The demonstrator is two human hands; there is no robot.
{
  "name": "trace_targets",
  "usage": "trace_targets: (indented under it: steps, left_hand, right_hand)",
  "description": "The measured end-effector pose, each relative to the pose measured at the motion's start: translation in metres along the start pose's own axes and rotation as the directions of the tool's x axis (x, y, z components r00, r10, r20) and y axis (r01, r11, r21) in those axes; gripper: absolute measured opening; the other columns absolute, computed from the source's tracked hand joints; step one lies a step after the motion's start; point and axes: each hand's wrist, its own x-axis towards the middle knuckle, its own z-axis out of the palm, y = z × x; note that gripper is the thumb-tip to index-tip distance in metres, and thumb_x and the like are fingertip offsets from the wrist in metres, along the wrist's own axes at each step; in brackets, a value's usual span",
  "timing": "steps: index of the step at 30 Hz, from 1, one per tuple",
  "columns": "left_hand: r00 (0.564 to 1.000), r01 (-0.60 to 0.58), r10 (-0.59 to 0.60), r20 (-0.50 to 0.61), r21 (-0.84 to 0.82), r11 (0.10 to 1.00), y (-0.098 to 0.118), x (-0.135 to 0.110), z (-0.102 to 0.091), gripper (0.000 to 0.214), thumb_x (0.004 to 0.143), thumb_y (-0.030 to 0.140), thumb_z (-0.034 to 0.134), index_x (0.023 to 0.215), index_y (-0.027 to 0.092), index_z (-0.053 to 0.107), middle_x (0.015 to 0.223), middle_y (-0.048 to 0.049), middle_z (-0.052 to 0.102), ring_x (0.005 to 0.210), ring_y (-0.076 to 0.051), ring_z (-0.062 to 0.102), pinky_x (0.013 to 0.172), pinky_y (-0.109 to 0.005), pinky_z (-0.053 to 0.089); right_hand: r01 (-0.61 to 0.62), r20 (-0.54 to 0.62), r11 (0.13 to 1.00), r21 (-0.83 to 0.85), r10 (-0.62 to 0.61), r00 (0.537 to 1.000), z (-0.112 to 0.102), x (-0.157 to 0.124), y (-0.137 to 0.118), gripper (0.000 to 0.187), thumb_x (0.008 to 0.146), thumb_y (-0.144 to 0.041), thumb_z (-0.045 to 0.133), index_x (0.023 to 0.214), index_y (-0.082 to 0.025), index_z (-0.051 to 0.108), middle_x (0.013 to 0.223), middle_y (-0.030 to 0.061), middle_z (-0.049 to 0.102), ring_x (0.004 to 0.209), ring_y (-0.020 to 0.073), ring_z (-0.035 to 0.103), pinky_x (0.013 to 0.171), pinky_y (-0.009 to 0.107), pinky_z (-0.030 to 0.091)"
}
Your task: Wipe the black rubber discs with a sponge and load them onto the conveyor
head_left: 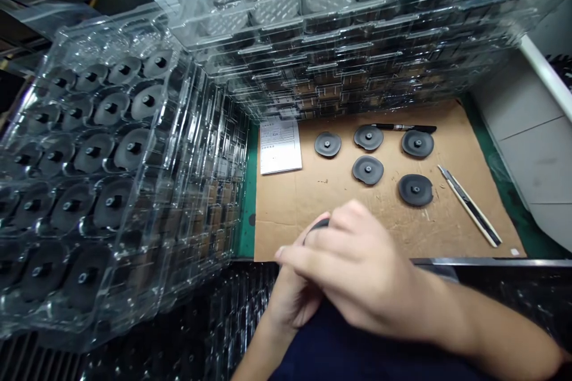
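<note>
My two hands meet low in the middle, over the near edge of the cardboard sheet (313, 196). My right hand (357, 271) lies on top with fingers closed, covering most of my left hand (290, 300). Between them a dark rubber disc (318, 225) peeks out at its top edge; both hands grip it. Several more black discs lie loose on the cardboard, such as one (328, 144) at the left of the group and another (415, 190) at the right.
A tall stack of clear plastic trays (89, 149) holding black discs stands at the left. Another stack (357, 30) rises at the back. A paper slip (280, 146), a black marker (404, 127) and a utility knife (469, 205) lie on the cardboard.
</note>
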Motion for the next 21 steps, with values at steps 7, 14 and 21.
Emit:
trace_targets:
  steps: [7, 14, 21]
  left_hand:
    - [0.999, 0.001, 0.016, 0.041, -0.392, 0.920, 0.007, -0.003, -0.005, 0.054, 0.068, 0.046, 0.068, 0.119, 0.035, 0.053, 0.119, -0.0041, 0.062, 0.105, -0.027, 0.062, 0.081, -0.033, 0.054]
    - [0.998, -0.048, 0.026, -0.055, -0.446, 0.894, 0.005, 0.004, -0.010, 0.053, 0.077, 0.040, 0.061, 0.127, 0.029, 0.048, 0.131, -0.0097, 0.055, 0.116, -0.030, 0.055, 0.094, -0.037, 0.048]
    - [0.994, -0.055, 0.001, -0.112, -0.486, 0.872, 0.005, 0.006, -0.011, 0.046, 0.085, 0.033, 0.055, 0.129, 0.024, 0.047, 0.129, -0.0105, 0.056, 0.118, -0.029, 0.053, 0.103, -0.042, 0.040]
  right_hand:
    - [-0.656, 0.040, 0.754, 0.025, 0.655, 0.754, 0.008, -0.030, 0.069, 0.023, 0.085, -0.028, 0.050, 0.102, -0.021, 0.064, 0.074, 0.0005, 0.066, 0.054, 0.0112, 0.053, 0.050, 0.023, 0.038]
    - [-0.597, 0.186, 0.795, -0.109, 0.607, 0.773, 0.047, -0.074, 0.070, 0.024, 0.085, -0.026, 0.051, 0.106, -0.023, 0.063, 0.097, 0.0041, 0.068, 0.082, 0.0198, 0.064, 0.071, 0.031, 0.048]
    - [-0.625, -0.013, 0.777, 0.082, 0.627, 0.779, 0.028, -0.060, 0.046, 0.023, 0.091, -0.030, 0.046, 0.109, -0.022, 0.056, 0.100, 0.0030, 0.066, 0.079, 0.0145, 0.062, 0.065, 0.025, 0.049]
